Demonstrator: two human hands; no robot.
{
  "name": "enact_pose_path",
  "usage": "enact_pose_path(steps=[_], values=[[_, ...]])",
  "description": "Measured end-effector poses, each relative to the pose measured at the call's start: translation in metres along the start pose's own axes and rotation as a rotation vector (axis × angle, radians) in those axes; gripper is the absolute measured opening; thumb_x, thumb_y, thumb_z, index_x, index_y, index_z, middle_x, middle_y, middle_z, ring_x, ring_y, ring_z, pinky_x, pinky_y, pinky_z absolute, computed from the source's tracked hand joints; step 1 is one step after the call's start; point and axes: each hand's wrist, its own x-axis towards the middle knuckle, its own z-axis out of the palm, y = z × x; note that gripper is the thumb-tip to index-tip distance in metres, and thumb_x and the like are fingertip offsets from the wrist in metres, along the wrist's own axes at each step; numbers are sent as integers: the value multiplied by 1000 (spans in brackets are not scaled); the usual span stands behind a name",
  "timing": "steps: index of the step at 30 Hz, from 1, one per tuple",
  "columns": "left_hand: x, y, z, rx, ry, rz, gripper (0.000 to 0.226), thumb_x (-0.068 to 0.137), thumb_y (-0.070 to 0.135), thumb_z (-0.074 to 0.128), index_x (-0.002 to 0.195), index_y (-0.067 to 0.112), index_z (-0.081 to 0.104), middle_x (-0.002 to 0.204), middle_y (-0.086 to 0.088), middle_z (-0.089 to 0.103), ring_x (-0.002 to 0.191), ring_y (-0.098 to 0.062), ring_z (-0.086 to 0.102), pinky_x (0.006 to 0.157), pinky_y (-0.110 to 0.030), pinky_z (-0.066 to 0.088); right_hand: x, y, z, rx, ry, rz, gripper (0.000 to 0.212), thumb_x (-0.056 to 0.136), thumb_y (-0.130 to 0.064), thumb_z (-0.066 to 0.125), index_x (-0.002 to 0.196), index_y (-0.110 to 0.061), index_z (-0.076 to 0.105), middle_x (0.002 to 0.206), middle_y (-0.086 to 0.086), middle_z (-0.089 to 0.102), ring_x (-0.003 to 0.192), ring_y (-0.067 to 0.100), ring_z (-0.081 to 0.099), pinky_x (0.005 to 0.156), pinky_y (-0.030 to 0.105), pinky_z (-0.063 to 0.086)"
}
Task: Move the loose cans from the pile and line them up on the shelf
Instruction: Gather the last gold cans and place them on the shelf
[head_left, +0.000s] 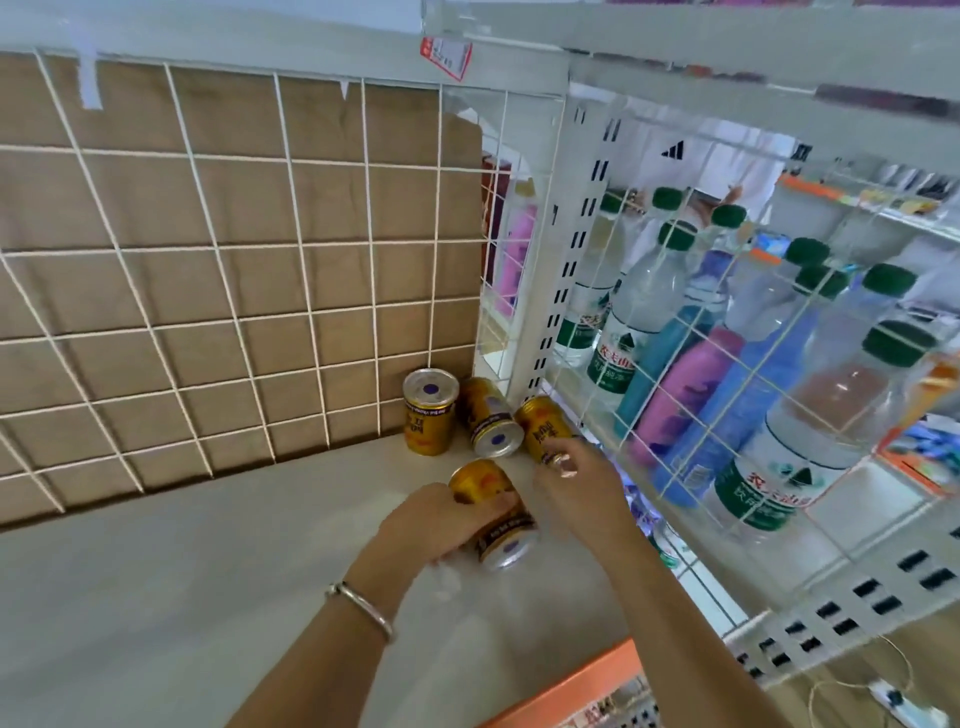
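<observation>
On the pale beige shelf (208, 571), my left hand (441, 519) curls around a fallen gold metal can (483, 486), while my right hand (576, 488) pinches a second tipped gold can (537, 423) near the back corner, beside an upright gold can (430, 410).

A lying can (485, 486) is held by the left grip (441, 519); a tilted can (537, 428) is touched by the right grip (576, 486).
</observation>
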Motion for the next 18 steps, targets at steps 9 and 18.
enact_pose_path(steps=[9,18], values=[[-6,-14,-11,-206,-77,-102,46,80,59,59,84,13,54,69,-3,61,59,-15,57,69,-26,55,42,14,13,-516,28,60,88,83,-52,61,147,-10,17,149,19,27,138,37,28,108,48,32],[-6,-11,3,-298,-15,-153,46,80,58,59,87,13,53,67,-4,59,57,-14,55,62,-23,52,18,26,-2,-352,-68,114,86,64,-62,68,131,-15,40,120,11,53,107,29,56,88,43,51]])
